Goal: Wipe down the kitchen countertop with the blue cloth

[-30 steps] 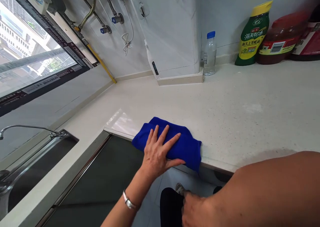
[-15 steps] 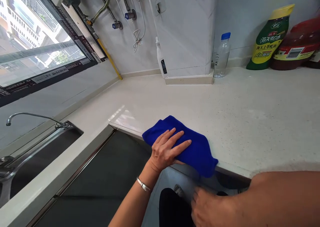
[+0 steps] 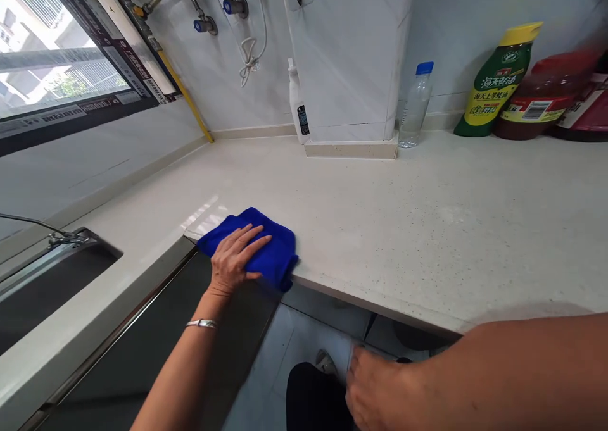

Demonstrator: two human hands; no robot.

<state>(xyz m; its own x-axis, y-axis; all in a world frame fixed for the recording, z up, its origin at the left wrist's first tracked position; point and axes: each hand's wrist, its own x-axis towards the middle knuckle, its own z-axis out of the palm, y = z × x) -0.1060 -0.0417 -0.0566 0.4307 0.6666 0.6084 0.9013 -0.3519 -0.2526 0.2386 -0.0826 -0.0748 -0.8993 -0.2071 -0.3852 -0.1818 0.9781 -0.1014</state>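
Observation:
My left hand lies flat, fingers stretched out, on a folded blue cloth at the front edge of the pale speckled countertop, near its inner corner. A silver bracelet sits on that wrist. My right hand hangs low below the counter edge beside my dark trouser leg; its fingers are blurred and partly hidden, and the forearm crosses the lower right of the view.
A clear water bottle with a blue cap, a white spray bottle, a green sauce bottle and red-capped jars stand along the back wall. A steel sink with a faucet is at left, under a window. Pipes run up the tiled wall.
My left hand has slid the blue cloth leftward along the counter's front edge toward the corner. The right hand stays low by my leg.

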